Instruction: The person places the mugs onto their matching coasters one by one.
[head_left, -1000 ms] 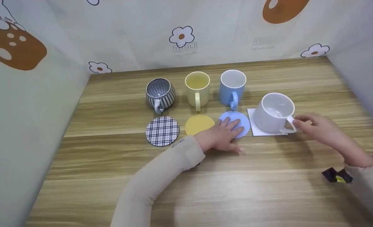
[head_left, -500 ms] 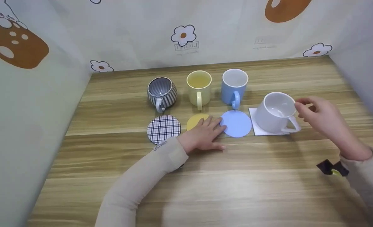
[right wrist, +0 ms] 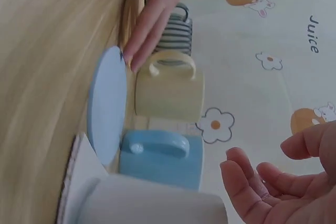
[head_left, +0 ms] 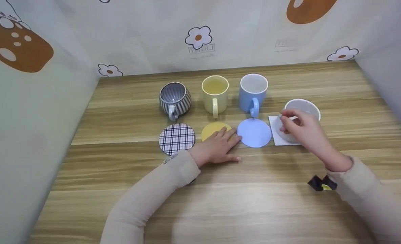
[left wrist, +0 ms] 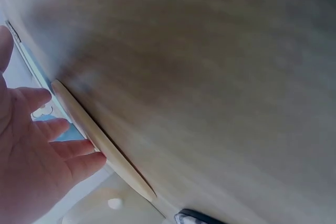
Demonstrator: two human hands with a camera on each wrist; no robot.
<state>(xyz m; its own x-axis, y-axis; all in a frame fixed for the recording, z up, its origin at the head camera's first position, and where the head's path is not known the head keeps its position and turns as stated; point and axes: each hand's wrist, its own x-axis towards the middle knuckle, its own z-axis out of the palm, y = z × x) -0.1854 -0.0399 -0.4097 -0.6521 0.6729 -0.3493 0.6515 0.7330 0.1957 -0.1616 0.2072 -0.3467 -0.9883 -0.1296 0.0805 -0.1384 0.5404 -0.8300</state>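
Observation:
With fingers spread, my left hand (head_left: 217,145) rests over the yellow round coaster (head_left: 210,130), its fingertips near the edge of the blue round coaster (head_left: 254,133). My right hand (head_left: 304,128) is in front of the white mug (head_left: 300,105) in the head view, hiding its handle and much of its side. Its fingers are loosely bent, and in the right wrist view the thumb and fingertips are apart with nothing between them. The white mug stands on a white square coaster (head_left: 275,137). Behind the blue coaster is the blue mug (head_left: 246,98).
A yellow mug (head_left: 208,101) stands behind the yellow coaster. Left of it, a striped mug (head_left: 184,104) stands behind a plaid round coaster (head_left: 176,137). Patterned cloth (head_left: 146,40) rises along the back and sides of the wooden table (head_left: 241,210).
My right hand has let go of the white mug's handle and moved up, then left across the mug. My left hand has slid left from the blue coaster onto the yellow one.

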